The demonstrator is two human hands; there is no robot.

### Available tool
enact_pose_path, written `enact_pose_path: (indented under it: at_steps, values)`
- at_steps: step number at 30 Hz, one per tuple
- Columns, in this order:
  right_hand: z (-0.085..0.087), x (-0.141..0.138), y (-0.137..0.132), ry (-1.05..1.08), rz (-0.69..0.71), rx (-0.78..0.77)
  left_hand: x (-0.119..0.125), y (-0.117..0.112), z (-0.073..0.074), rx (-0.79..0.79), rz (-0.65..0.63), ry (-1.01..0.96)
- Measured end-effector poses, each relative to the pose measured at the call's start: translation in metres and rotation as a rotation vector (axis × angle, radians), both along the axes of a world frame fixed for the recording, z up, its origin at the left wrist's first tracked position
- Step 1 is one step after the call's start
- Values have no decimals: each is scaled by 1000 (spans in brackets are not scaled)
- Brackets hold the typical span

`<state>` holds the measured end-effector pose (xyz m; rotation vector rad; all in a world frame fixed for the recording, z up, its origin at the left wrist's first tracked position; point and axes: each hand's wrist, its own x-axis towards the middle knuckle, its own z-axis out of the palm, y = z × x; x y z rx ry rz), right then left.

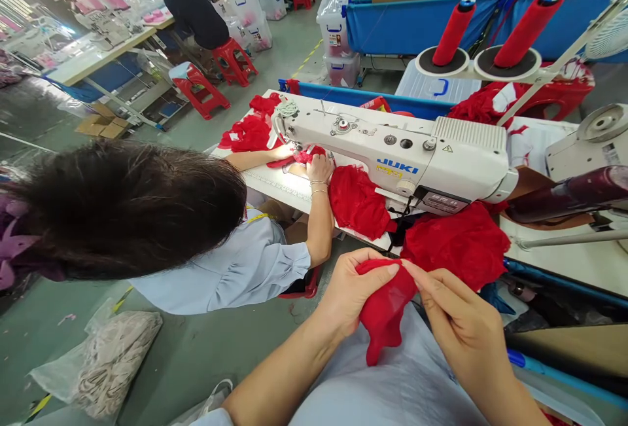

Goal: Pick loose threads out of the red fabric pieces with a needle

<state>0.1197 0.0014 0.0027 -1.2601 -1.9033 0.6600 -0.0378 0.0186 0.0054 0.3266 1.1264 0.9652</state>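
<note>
My left hand point(350, 288) and my right hand point(454, 318) both pinch a small piece of red mesh fabric point(385, 315) over my lap, thumbs and fingers closed on its upper edge. The cloth hangs down between them. Just beyond lies a heap of red fabric point(456, 243) at the table's edge. A co-worker in a light blue shirt point(235, 262) sits to the left, both hands at the needle of a white sewing machine point(397, 154), feeding red fabric point(358, 203).
Two red thread cones point(454, 30) stand on a rack behind the machine. A second machine point(593, 138) sits at the right. A plastic bag of pale trim point(110, 360) lies on the floor. Red stools point(201, 89) and clear storage bins point(336, 27) stand in the aisle.
</note>
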Motion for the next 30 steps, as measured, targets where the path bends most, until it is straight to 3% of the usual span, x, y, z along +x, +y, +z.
enact_pose_path:
  at_steps: [8, 14, 19, 30]
  values:
    - [-7, 6, -3, -186, -4, 93, 0, -2, -2, 75, -26, 108]
    - [-3, 1, -1, -74, -1, 50, 0, -3, 0, 120, -35, 146]
    - [-1, -1, 0, 30, 0, 15, 1, -3, 0, 39, -34, 45]
    - [-10, 7, -6, -201, -1, 68, 2, -2, -1, 33, -19, 61]
